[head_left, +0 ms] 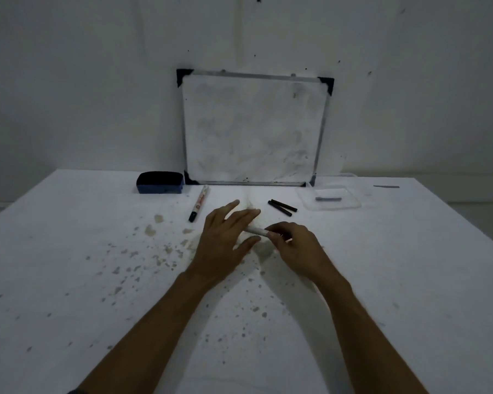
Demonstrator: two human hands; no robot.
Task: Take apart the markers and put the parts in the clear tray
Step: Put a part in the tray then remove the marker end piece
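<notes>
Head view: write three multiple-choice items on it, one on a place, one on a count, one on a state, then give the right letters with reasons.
1. Where does the blue eraser lie?
A. left of the whiteboard
B. in the clear tray
C. under a hand

2. How many black sticks lie loose between hands and tray?
A. none
B. two
C. five

3. What is the marker barrel doing?
A. standing upright
B. lying alone
C. held in the right hand, left hand spread open over it

Answers: 1 A, it sits by the board's lower left corner; 2 B, a pair lies together; 3 C, right-hand fingers close around its end.
</notes>
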